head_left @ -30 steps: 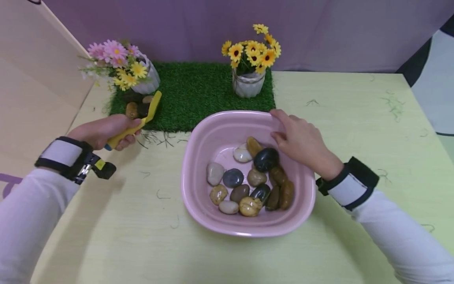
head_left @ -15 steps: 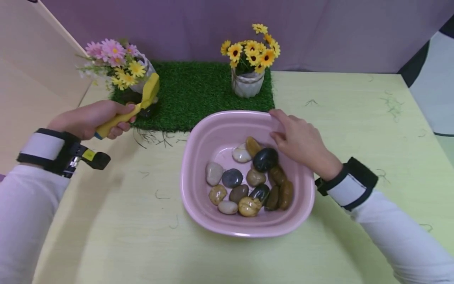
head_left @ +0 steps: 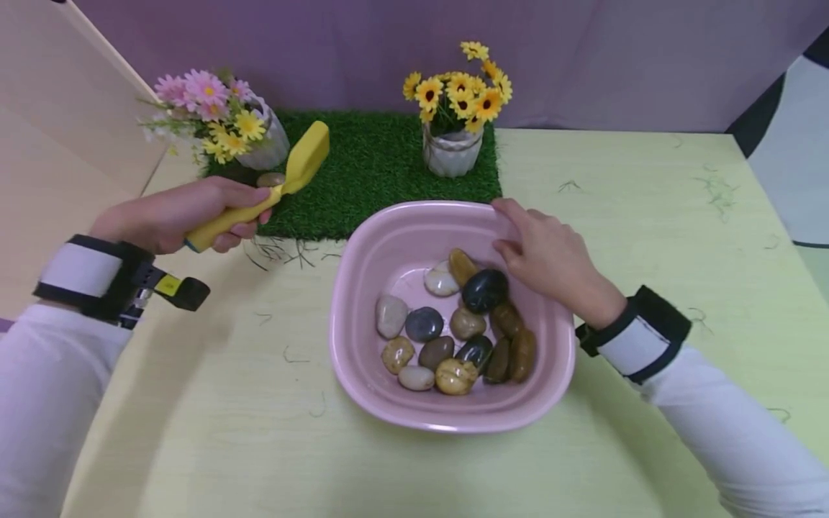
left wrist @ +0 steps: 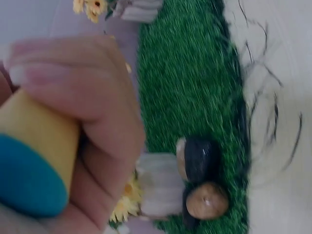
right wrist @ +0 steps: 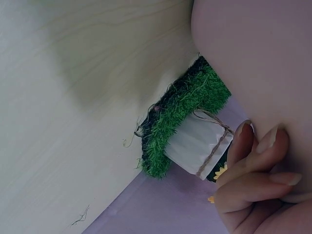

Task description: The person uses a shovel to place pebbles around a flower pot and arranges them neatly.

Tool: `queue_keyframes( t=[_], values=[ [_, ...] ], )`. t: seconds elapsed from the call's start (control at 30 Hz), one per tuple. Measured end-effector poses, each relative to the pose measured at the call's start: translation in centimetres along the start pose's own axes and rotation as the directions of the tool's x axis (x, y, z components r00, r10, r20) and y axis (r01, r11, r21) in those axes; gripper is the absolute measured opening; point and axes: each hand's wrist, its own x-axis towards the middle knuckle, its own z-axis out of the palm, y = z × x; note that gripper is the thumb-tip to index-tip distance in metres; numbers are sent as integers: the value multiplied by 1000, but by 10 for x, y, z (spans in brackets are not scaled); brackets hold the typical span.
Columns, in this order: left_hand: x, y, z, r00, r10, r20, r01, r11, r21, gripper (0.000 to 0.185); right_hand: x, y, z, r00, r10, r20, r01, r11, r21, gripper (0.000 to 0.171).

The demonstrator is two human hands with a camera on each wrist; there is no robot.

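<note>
- On the yellow-green table [head_left: 648,216], your right hand [head_left: 550,259] rests on the far rim of the pink basin [head_left: 363,388], fingers curled over its edge and gripping it.
- Inside the basin lies a cluster of smooth pebbles [head_left: 453,331], brown, grey, white and black.
- Your left hand [head_left: 175,216] is closed round the handle of a yellow scoop [head_left: 285,180], which is raised and tilted, its blade over the green turf mat [head_left: 376,165].
- Beside the blade, a brown pebble [head_left: 270,179] lies on the mat at the foot of the pink-flower pot [head_left: 262,147].
- Behind the basin, the sunflower pot [head_left: 451,155] stands upright on the mat.
</note>
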Motion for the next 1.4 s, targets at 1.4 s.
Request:
queue_keyframes(
  t=[1.4],
  values=[
    [-7,68,79,918,394,-47,-112,372,921,23,1,-1,0,1000,3,-2,-3,1000,-3,52]
  ],
)
